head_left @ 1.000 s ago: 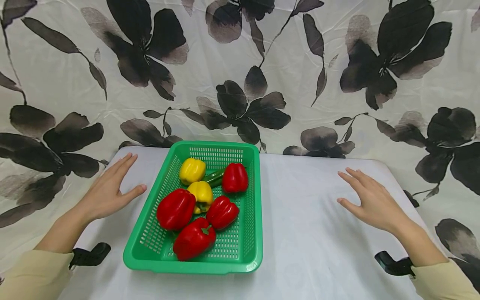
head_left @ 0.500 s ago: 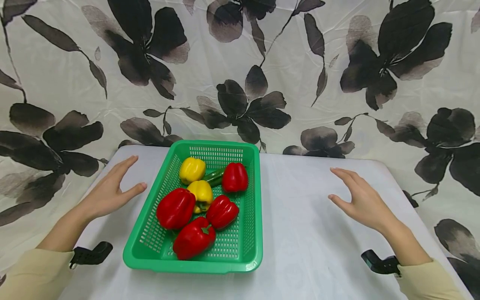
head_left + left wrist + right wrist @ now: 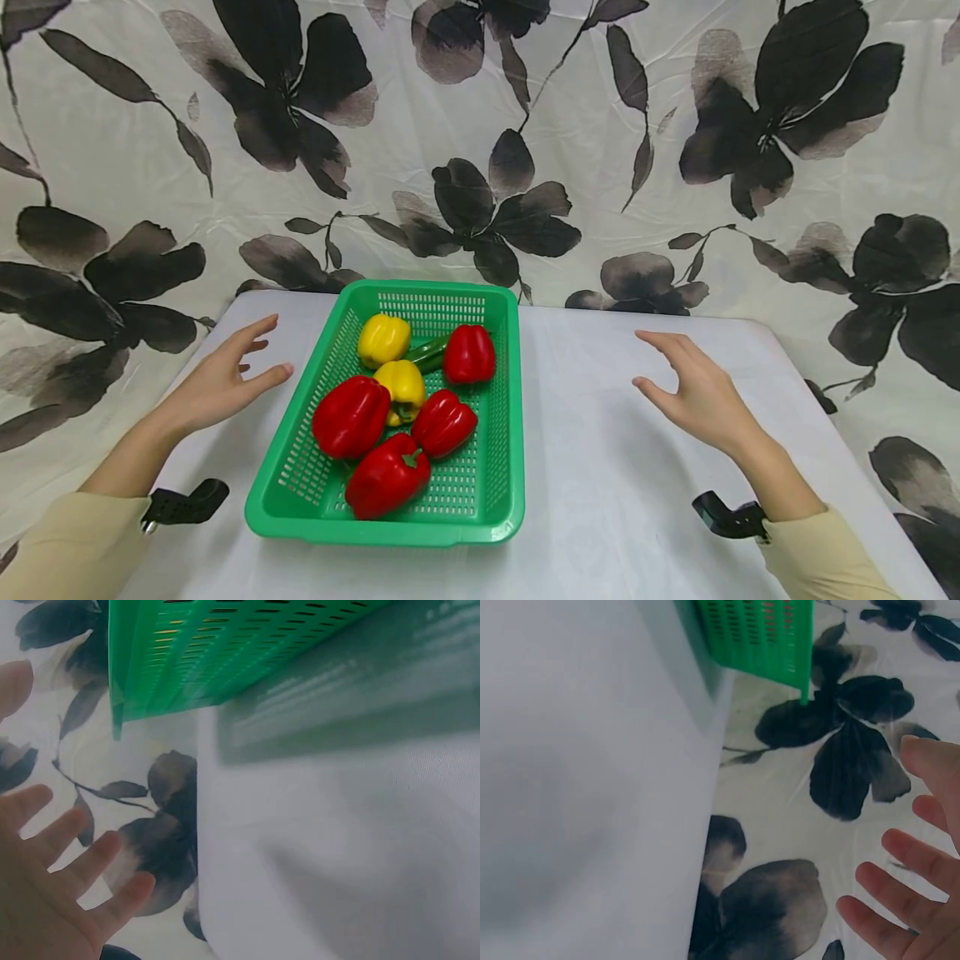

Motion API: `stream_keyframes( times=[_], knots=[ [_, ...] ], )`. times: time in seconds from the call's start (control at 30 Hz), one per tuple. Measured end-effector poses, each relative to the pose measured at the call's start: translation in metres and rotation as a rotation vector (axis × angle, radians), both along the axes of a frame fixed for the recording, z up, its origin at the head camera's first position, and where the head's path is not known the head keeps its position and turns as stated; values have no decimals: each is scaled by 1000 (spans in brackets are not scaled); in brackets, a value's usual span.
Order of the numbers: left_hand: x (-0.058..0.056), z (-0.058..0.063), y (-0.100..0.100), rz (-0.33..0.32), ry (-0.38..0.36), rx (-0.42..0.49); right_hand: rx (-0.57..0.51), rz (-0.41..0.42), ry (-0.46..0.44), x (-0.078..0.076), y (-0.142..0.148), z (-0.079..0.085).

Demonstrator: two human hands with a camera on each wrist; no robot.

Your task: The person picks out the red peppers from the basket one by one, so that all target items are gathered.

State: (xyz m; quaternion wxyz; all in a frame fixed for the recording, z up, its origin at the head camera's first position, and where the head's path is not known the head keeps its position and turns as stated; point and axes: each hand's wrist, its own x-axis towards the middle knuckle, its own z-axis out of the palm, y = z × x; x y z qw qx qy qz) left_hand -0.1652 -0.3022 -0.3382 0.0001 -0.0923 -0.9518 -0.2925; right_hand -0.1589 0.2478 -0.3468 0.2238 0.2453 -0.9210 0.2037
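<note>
A green plastic basket [image 3: 512, 467] stands on the white table, left of the middle. Inside lie several red bell peppers [image 3: 352, 417], two yellow bell peppers [image 3: 384, 340] and a green cucumber-like vegetable [image 3: 429, 356], partly covered by its neighbours. Just left of the basket, apart from it, my left hand [image 3: 217, 385] hovers with fingers spread and holds nothing; the left wrist view shows its palm [image 3: 45, 900]. Over the table's right part hangs my right hand [image 3: 701, 400], also holding nothing, its thumb apart from the fingers. The basket's wall [image 3: 761, 637] shows in the right wrist view.
The white table [image 3: 585, 467] ends at a back edge against a cloth [image 3: 615, 167] with dark flower prints. Each wrist wears a black camera, such as the right wrist camera [image 3: 727, 517]. Beige sleeves cover both forearms.
My right hand has moved left, closer to the basket. The left hand stays almost in place, its fingers bending slightly. Basket and vegetables have not moved.
</note>
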Motion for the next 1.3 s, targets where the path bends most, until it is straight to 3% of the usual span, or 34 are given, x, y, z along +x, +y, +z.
stream_keyframes(
  times=[0.2,0.6,1.3],
  knots=[
    [-1,-1,1,0,-11,6,-1,28,-7,-3,-15,4],
    [-2,1,2,-20,-37,42,-10,106,-115,-8,-40,19],
    [-1,4,4,-68,-163,122,-19,242,-242,-10,-88,38]
  ],
)
